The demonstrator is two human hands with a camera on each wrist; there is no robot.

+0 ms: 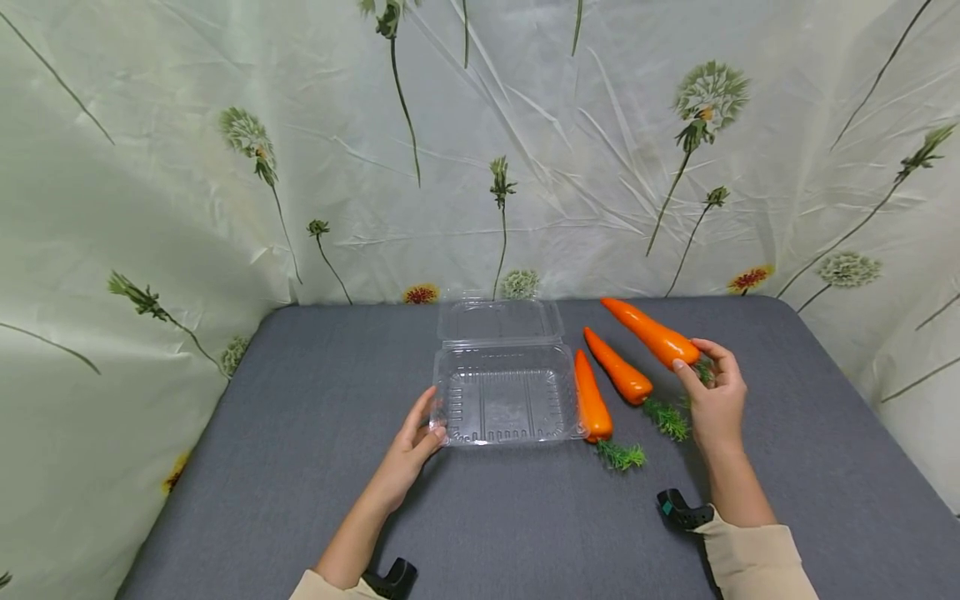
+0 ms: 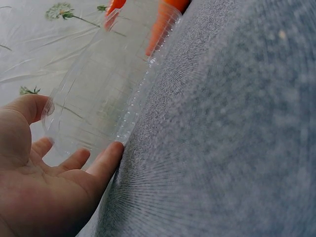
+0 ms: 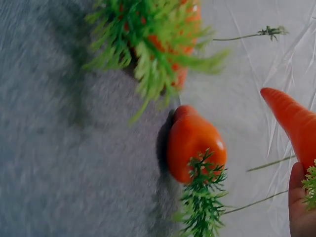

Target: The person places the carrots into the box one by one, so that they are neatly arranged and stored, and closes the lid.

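A clear plastic clamshell container (image 1: 506,404) lies on the table with its lid (image 1: 500,321) folded back. My left hand (image 1: 411,442) pinches its left edge, thumb at the rim (image 2: 52,106) and fingers along the outer side. To the right, my right hand (image 1: 716,400) grips the leafy end of an orange carrot (image 1: 651,331), raised with its tip pointing up and left. Two more carrots with green tops lie beside the container: one carrot (image 1: 592,400) right against its right side, another carrot (image 1: 618,367) a little farther right.
A grey cloth covers the table (image 1: 315,467). Behind it and at the left hangs a pale curtain (image 1: 450,150) printed with dandelions. A black band (image 1: 682,510) sits on the right wrist, another black band (image 1: 393,579) on the left.
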